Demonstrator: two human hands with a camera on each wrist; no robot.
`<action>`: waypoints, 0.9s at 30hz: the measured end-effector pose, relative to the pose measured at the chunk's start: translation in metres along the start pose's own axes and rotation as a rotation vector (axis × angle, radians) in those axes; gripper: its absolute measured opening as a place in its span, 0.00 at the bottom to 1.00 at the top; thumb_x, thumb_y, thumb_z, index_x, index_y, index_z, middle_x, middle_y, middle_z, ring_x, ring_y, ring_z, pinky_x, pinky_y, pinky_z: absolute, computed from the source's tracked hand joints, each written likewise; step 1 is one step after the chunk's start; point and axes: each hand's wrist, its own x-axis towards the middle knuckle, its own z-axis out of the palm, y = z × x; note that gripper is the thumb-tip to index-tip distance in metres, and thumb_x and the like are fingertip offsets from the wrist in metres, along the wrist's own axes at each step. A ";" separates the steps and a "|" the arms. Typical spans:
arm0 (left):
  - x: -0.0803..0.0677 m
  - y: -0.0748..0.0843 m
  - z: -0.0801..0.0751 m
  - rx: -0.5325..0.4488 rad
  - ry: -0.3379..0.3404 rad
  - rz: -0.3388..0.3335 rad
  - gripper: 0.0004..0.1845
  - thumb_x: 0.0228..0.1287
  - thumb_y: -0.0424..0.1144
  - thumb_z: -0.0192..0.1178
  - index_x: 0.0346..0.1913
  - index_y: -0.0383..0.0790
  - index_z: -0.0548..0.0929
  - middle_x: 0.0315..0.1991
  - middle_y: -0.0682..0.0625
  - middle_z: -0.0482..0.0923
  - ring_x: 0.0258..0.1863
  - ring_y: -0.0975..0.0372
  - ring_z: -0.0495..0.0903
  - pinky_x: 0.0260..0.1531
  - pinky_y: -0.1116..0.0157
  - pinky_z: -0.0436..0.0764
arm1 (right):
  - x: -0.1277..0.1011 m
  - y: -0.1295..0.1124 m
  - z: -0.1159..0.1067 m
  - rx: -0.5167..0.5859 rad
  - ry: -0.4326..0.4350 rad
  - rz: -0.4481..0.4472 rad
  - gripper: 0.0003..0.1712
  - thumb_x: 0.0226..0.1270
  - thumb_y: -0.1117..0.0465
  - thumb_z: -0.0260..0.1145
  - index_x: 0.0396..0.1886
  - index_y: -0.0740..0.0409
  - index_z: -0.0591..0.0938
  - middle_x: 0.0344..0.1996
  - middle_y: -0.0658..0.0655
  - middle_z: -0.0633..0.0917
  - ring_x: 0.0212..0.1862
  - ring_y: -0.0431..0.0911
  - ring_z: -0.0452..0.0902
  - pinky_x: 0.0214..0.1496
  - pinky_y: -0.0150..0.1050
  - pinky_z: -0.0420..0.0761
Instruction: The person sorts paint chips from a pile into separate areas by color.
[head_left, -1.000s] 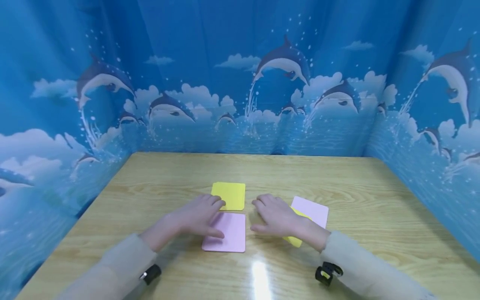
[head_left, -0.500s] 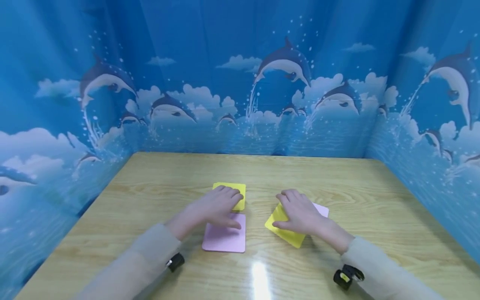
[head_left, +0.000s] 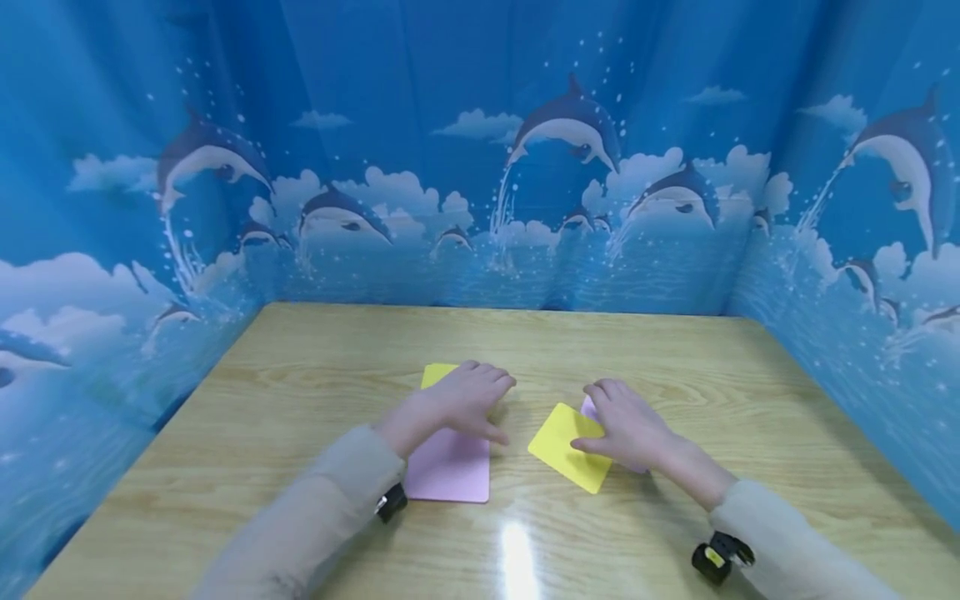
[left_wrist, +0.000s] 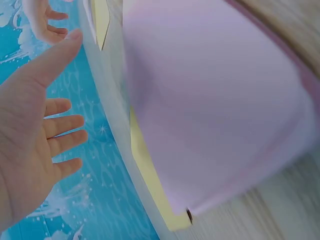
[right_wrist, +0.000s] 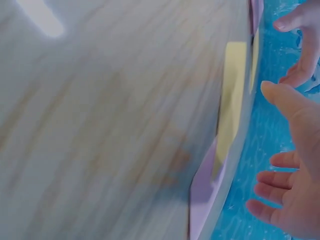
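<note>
Two square pieces lie at the left middle of the table: a yellow one at the back and a pink one in front of it. Over them hovers my left hand, fingers loosely spread and holding nothing; it covers part of both. On the right a tilted yellow square overlaps a second pink square. My right hand is held above that pair with relaxed fingers and nothing in it. In the left wrist view, the near pink square looks thin and flat, like card or a pad.
The wooden table stretches to a blue dolphin-print curtain at the back and sides. A bright glare spot lies on its front part. Black wrist cameras sit at both sleeves.
Both hands have shifted to the right. The right hand has drawn away from the middle, uncovering more of the right yellow square. The squares stay where they were.
</note>
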 end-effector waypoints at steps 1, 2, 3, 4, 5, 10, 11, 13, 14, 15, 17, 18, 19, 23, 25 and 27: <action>0.003 0.002 -0.001 0.004 -0.010 0.004 0.47 0.48 0.69 0.59 0.65 0.38 0.65 0.62 0.46 0.67 0.62 0.55 0.64 0.61 0.54 0.61 | -0.002 0.002 0.001 -0.001 -0.002 -0.003 0.45 0.48 0.41 0.71 0.55 0.72 0.72 0.51 0.68 0.74 0.54 0.61 0.68 0.55 0.54 0.69; 0.005 0.005 -0.001 0.009 -0.018 0.008 0.48 0.48 0.69 0.59 0.65 0.38 0.65 0.63 0.46 0.67 0.63 0.55 0.64 0.61 0.54 0.61 | -0.003 0.004 0.001 0.000 -0.002 -0.006 0.45 0.48 0.41 0.71 0.55 0.72 0.72 0.50 0.68 0.74 0.53 0.61 0.69 0.55 0.54 0.70; 0.008 0.007 -0.002 0.019 -0.025 0.013 0.48 0.48 0.69 0.58 0.65 0.38 0.65 0.63 0.46 0.66 0.63 0.55 0.63 0.61 0.54 0.61 | -0.005 0.005 0.002 -0.002 -0.005 -0.007 0.45 0.47 0.41 0.71 0.54 0.72 0.72 0.50 0.68 0.74 0.53 0.60 0.69 0.54 0.54 0.70; 0.011 0.010 -0.003 0.029 -0.030 0.019 0.48 0.49 0.69 0.58 0.65 0.38 0.65 0.63 0.46 0.66 0.63 0.55 0.63 0.61 0.54 0.61 | -0.007 0.007 0.002 -0.003 -0.007 -0.007 0.45 0.47 0.40 0.71 0.54 0.72 0.72 0.50 0.68 0.75 0.52 0.60 0.70 0.54 0.54 0.70; 0.014 0.012 -0.003 0.038 -0.033 0.026 0.48 0.48 0.69 0.58 0.65 0.38 0.65 0.63 0.46 0.66 0.63 0.55 0.63 0.62 0.54 0.61 | -0.008 0.007 0.002 -0.001 -0.012 -0.008 0.46 0.47 0.40 0.71 0.54 0.73 0.72 0.50 0.69 0.75 0.52 0.61 0.70 0.54 0.54 0.70; 0.027 0.024 -0.004 0.056 -0.047 0.073 0.49 0.49 0.69 0.58 0.67 0.39 0.63 0.64 0.47 0.65 0.64 0.55 0.62 0.62 0.55 0.60 | -0.013 0.009 0.003 0.035 -0.027 -0.012 0.47 0.47 0.41 0.71 0.55 0.74 0.71 0.49 0.69 0.75 0.51 0.60 0.71 0.53 0.54 0.71; 0.030 0.026 -0.003 0.060 -0.051 0.083 0.49 0.49 0.69 0.58 0.67 0.39 0.63 0.64 0.47 0.64 0.64 0.56 0.62 0.62 0.56 0.60 | -0.014 0.009 0.003 0.041 -0.032 -0.013 0.47 0.47 0.41 0.71 0.55 0.73 0.71 0.49 0.68 0.75 0.50 0.60 0.71 0.52 0.54 0.72; 0.035 0.031 -0.002 0.072 -0.056 0.104 0.49 0.49 0.69 0.58 0.67 0.40 0.63 0.64 0.48 0.65 0.63 0.56 0.62 0.62 0.56 0.61 | -0.015 0.009 0.004 0.051 -0.047 -0.017 0.47 0.47 0.40 0.71 0.55 0.73 0.71 0.48 0.67 0.76 0.50 0.59 0.72 0.51 0.53 0.72; 0.037 0.033 0.000 0.074 -0.059 0.112 0.48 0.49 0.69 0.58 0.67 0.40 0.63 0.64 0.48 0.65 0.63 0.57 0.63 0.61 0.57 0.61 | -0.015 0.009 0.005 0.057 -0.058 -0.019 0.47 0.47 0.40 0.71 0.56 0.73 0.71 0.48 0.67 0.76 0.49 0.58 0.72 0.51 0.52 0.73; 0.039 0.035 0.001 0.077 -0.062 0.119 0.48 0.48 0.69 0.58 0.67 0.40 0.63 0.64 0.49 0.65 0.63 0.57 0.63 0.61 0.57 0.62 | -0.015 0.009 0.005 0.059 -0.070 -0.022 0.48 0.47 0.39 0.70 0.56 0.72 0.71 0.48 0.66 0.76 0.49 0.57 0.72 0.50 0.51 0.73; 0.043 0.038 0.003 0.083 -0.070 0.132 0.48 0.48 0.70 0.57 0.67 0.41 0.64 0.63 0.49 0.66 0.62 0.58 0.64 0.61 0.58 0.62 | -0.016 0.008 0.007 0.065 -0.094 -0.026 0.49 0.48 0.37 0.69 0.57 0.72 0.70 0.49 0.66 0.75 0.49 0.56 0.72 0.48 0.50 0.74; 0.045 0.040 0.004 0.081 -0.075 0.136 0.48 0.48 0.71 0.57 0.67 0.41 0.64 0.63 0.50 0.66 0.62 0.58 0.64 0.61 0.58 0.62 | -0.016 0.008 0.007 0.066 -0.105 -0.029 0.49 0.48 0.36 0.68 0.57 0.71 0.70 0.49 0.65 0.75 0.49 0.55 0.72 0.48 0.49 0.74; 0.046 0.042 0.005 0.081 -0.081 0.140 0.48 0.49 0.71 0.56 0.67 0.41 0.63 0.64 0.50 0.65 0.62 0.58 0.63 0.62 0.58 0.61 | -0.016 0.007 0.007 0.066 -0.114 -0.030 0.49 0.48 0.35 0.67 0.58 0.71 0.70 0.49 0.65 0.75 0.48 0.54 0.72 0.47 0.48 0.74; 0.050 0.046 0.007 0.094 -0.112 0.150 0.49 0.49 0.72 0.54 0.68 0.42 0.63 0.65 0.50 0.64 0.64 0.58 0.62 0.62 0.59 0.60 | -0.017 0.005 0.008 0.068 -0.139 -0.027 0.48 0.49 0.35 0.66 0.57 0.70 0.70 0.48 0.62 0.74 0.45 0.49 0.71 0.43 0.44 0.74; 0.051 0.048 0.007 0.097 -0.125 0.151 0.49 0.49 0.73 0.53 0.68 0.43 0.63 0.65 0.51 0.63 0.64 0.59 0.61 0.63 0.59 0.60 | -0.017 0.004 0.007 0.066 -0.149 -0.019 0.49 0.49 0.35 0.67 0.57 0.70 0.70 0.47 0.62 0.75 0.43 0.48 0.70 0.42 0.43 0.73; 0.052 0.048 0.008 0.100 -0.135 0.150 0.49 0.49 0.73 0.53 0.67 0.44 0.63 0.65 0.51 0.63 0.64 0.59 0.61 0.63 0.59 0.60 | -0.017 0.003 0.007 0.054 -0.160 -0.009 0.50 0.48 0.33 0.66 0.57 0.70 0.70 0.47 0.62 0.75 0.43 0.48 0.71 0.42 0.44 0.74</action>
